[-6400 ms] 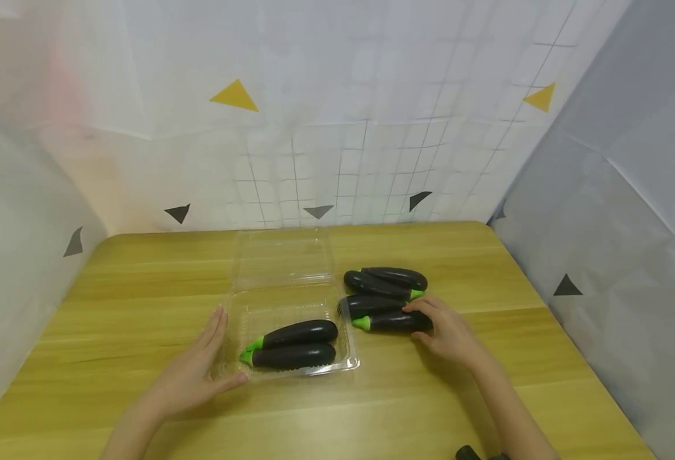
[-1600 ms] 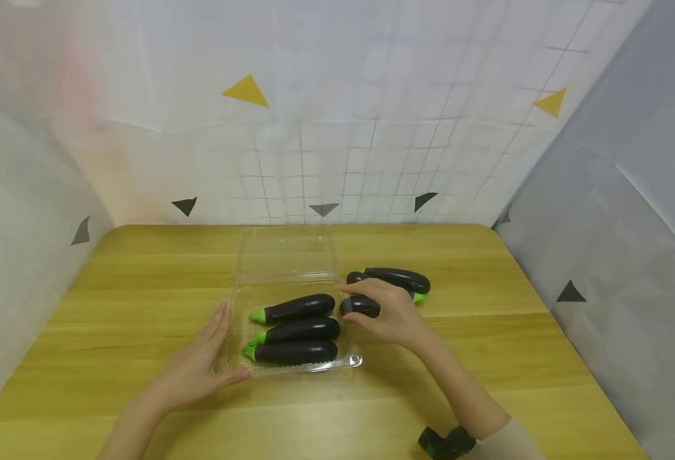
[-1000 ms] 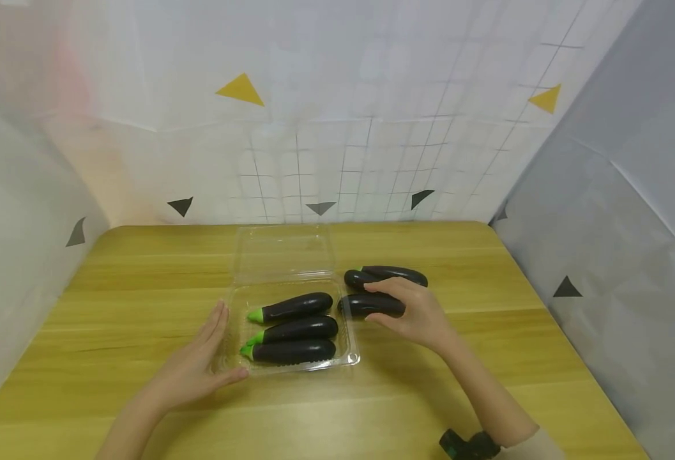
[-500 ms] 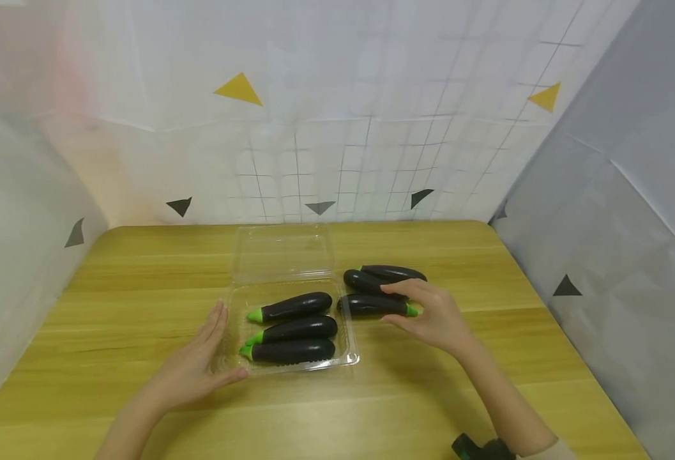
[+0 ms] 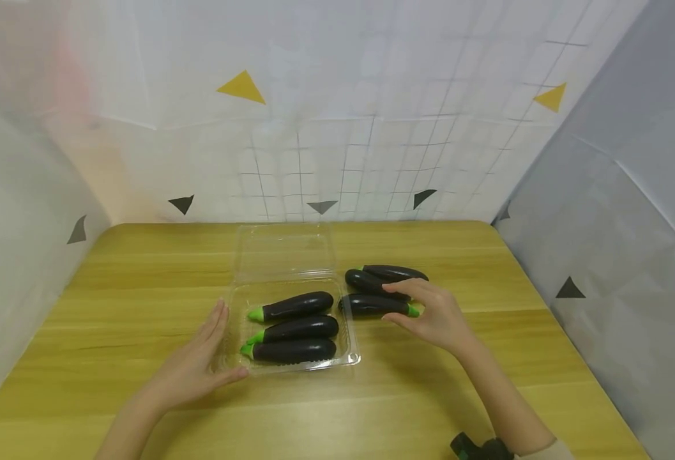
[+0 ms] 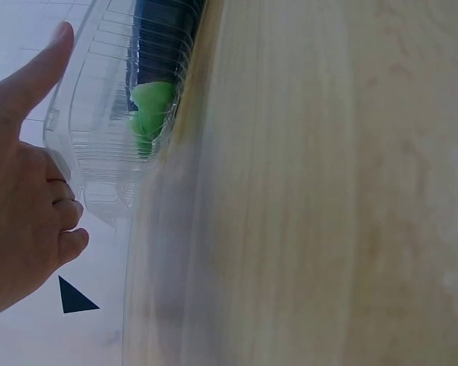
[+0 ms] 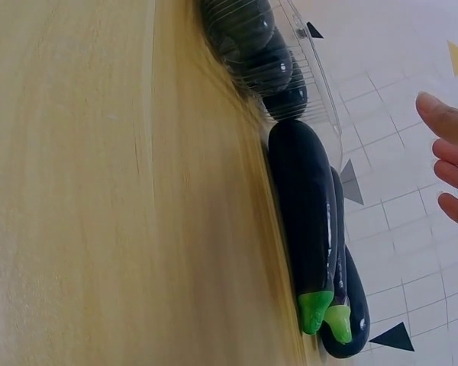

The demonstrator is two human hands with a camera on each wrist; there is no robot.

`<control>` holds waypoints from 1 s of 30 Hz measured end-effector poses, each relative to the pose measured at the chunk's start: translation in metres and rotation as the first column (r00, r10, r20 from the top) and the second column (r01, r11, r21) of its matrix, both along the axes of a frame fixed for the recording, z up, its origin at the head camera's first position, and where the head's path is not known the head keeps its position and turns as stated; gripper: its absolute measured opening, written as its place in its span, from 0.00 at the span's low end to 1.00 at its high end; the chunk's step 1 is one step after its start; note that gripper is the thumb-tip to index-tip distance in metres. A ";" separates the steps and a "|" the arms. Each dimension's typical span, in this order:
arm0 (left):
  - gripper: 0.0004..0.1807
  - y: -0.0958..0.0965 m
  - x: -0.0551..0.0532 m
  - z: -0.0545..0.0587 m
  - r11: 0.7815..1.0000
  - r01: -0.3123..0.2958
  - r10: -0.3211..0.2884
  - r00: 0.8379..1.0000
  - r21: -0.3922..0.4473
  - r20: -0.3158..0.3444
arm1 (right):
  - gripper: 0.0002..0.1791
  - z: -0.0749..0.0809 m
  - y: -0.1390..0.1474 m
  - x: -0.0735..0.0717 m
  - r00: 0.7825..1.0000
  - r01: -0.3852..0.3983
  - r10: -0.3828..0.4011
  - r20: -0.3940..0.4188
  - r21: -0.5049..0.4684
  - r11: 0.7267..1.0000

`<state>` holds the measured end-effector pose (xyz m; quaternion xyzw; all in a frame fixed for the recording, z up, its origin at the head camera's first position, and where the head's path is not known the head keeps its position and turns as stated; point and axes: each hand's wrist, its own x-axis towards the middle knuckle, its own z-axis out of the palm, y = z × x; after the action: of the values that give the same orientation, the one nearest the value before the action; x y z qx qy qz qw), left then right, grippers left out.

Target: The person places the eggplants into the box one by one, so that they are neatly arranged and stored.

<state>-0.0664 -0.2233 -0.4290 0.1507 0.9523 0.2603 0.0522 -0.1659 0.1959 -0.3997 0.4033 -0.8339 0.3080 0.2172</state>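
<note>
A clear plastic clamshell container [image 5: 291,289] stands with its lid [image 5: 284,250] folded back. Inside lie three eggplants, the front one [image 5: 294,351] close to the front wall. My left hand [image 5: 190,367] rests against the container's left side, fingers straight and thumb at the front corner; in the left wrist view the thumb lies along the rim. To the right, three more eggplants lie on the table, the nearest [image 5: 374,305] with its green stem pointing right. Over that one hovers my right hand [image 5: 432,316], thumb and fingers apart and holding nothing; the right wrist view shows it away from the eggplants.
The wooden table [image 5: 314,415] ends at a white papered back wall [image 5: 165,160] with grid lines and triangle marks. A grey-white side wall [image 5: 630,243] rises at the right. A black device [image 5: 481,447] sits at my right wrist.
A third eggplant has come into the container from the right-hand group since the earliest frame. My right hand has moved right from the container's rim; it barely moves lately. My left hand stays.
</note>
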 end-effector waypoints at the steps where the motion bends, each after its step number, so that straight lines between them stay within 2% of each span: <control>1: 0.61 0.000 0.000 0.001 1.000 0.003 -0.003 1.000 0.000 -0.003 | 0.29 0.000 0.000 0.000 1.000 0.004 -0.004 0.011 0.002 1.000; 6: 0.61 0.001 0.000 0.003 1.000 0.011 -0.011 1.000 -0.003 -0.011 | 0.29 -0.001 0.000 0.002 0.999 0.010 -0.010 0.032 -0.005 1.000; 11: 0.61 0.000 0.000 0.003 1.000 0.009 -0.009 1.000 -0.009 -0.006 | 0.29 -0.002 0.002 0.000 1.000 0.019 -0.019 0.015 -0.004 1.000; 15: 0.61 0.000 0.000 0.002 1.000 0.007 -0.007 1.000 -0.009 -0.005 | 0.29 -0.003 0.003 -0.001 1.000 0.017 -0.017 -0.002 -0.008 1.000; 23: 0.61 0.000 0.000 0.002 1.000 0.002 -0.002 1.000 -0.007 -0.003 | 0.28 -0.003 0.004 -0.001 1.000 -0.003 0.004 0.021 -0.023 1.000; 30: 0.61 0.001 0.001 0.001 1.000 0.002 -0.002 1.000 -0.008 -0.008 | 0.27 -0.012 0.006 -0.009 1.000 -0.016 0.016 0.007 -0.026 1.000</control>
<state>-0.0655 -0.2228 -0.4281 0.1525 0.9533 0.2559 0.0491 -0.1749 0.2020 -0.4117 0.4059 -0.8274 0.3218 0.2169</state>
